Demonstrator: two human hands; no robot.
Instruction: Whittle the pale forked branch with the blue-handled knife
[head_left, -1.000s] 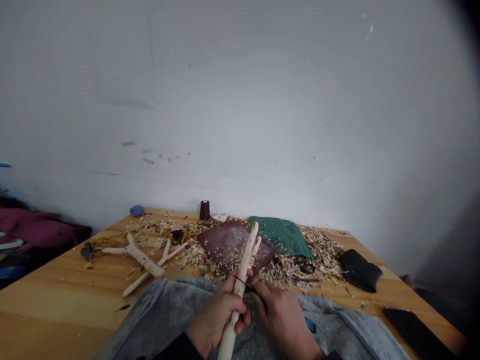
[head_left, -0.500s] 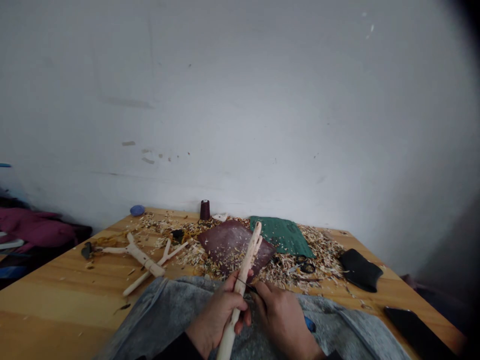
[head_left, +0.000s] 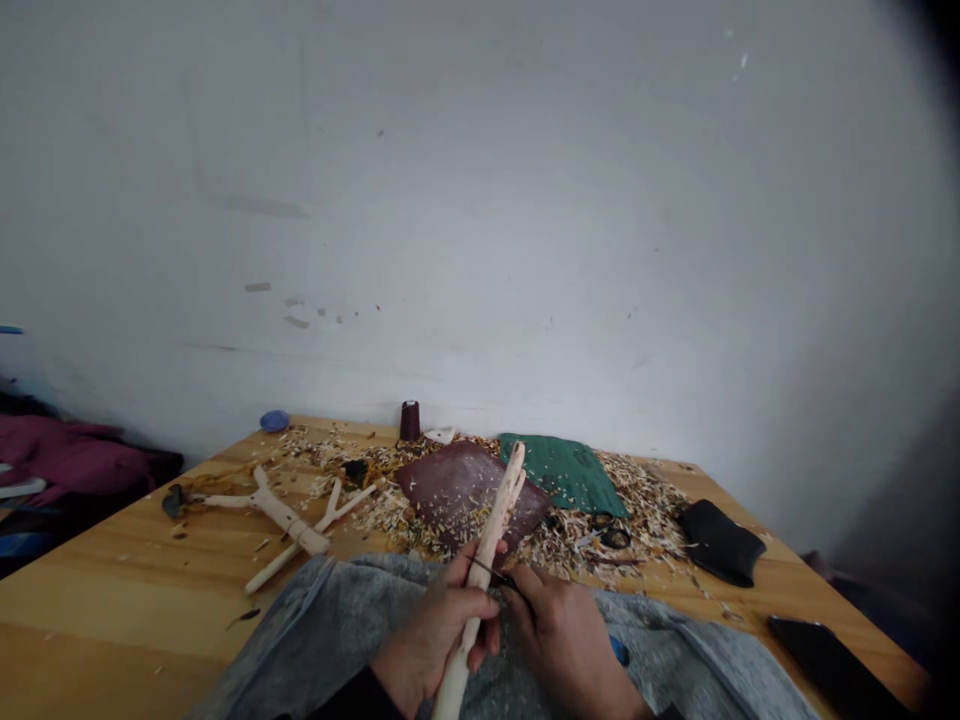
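- Both hands work at the lower centre of the frame, close beside each other but apart.
- Left hand (head_left: 439,625): fingers wrapped around the shaft of a pale, bare stick (head_left: 490,535), the thumb laid across it.
- Right hand (head_left: 562,632): curled into a fist, apparently around the handle of a thin dark tool (head_left: 502,577), probably a knife; the grip itself is mostly hidden.
- The stick slants from the bottom centre of the frame towards the middle, its two-pronged end uppermost, in front of a maroon sheet (head_left: 442,478). Its lower part passes over a grey cloth (head_left: 360,610).
- The tool crosses the stick just above the left thumb and seems to touch it; I cannot tell how deep the edge bites.
- Step in hand, as I judge it: paring or scoring the shaft. The wood shavings (head_left: 652,500) strewn over the wooden table (head_left: 112,610) fit that reading.
- Another stroke would call for a firm left grip, a shallow blade angle and steady pressure from the right hand. The left fingers sit very near the edge, so a slip could cut them.
- At centre left lies a branching wooden piece (head_left: 281,517), also bare; scissors (head_left: 616,538) lie among the shavings, right of centre.
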